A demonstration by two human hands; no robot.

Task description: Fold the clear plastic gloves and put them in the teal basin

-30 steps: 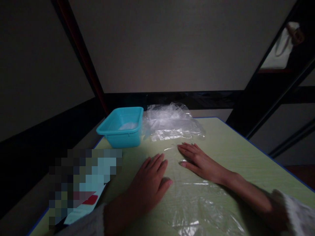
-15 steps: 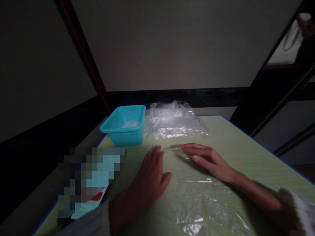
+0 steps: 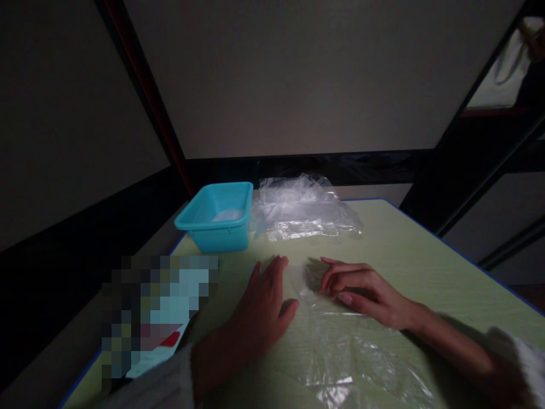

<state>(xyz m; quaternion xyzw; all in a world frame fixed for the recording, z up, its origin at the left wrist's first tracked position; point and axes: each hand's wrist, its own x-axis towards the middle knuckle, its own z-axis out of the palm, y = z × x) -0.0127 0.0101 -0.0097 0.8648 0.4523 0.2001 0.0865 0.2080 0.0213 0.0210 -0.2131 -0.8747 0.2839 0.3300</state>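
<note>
A thin clear plastic bag (image 3: 336, 363) lies spread on the table in front of me, with shiny wrinkles toward its near end. My left hand (image 3: 266, 312) rests palm down at the bag's left side, fingers stretched out and thumb apart, holding nothing. Above the bag's far end is my right hand (image 3: 366, 292), its fingers loosely bent and the thumb apart from the fingertips. The fingertips are close to or touching the film; which of the two is hard to tell. No grip on the film shows.
A turquoise plastic basin (image 3: 219, 241) with something whitish inside stands at the back left. Beside it is a pile of clear plastic bags (image 3: 304, 207). A blurred-out flat item (image 3: 170, 307) lies along the left edge of the pale green table (image 3: 426, 267). Wall panels rise behind.
My right hand has drawn back toward me a little, and its fingers have bent from nearly straight. The film's far edge has shifted under them. My left hand has hardly moved.
</note>
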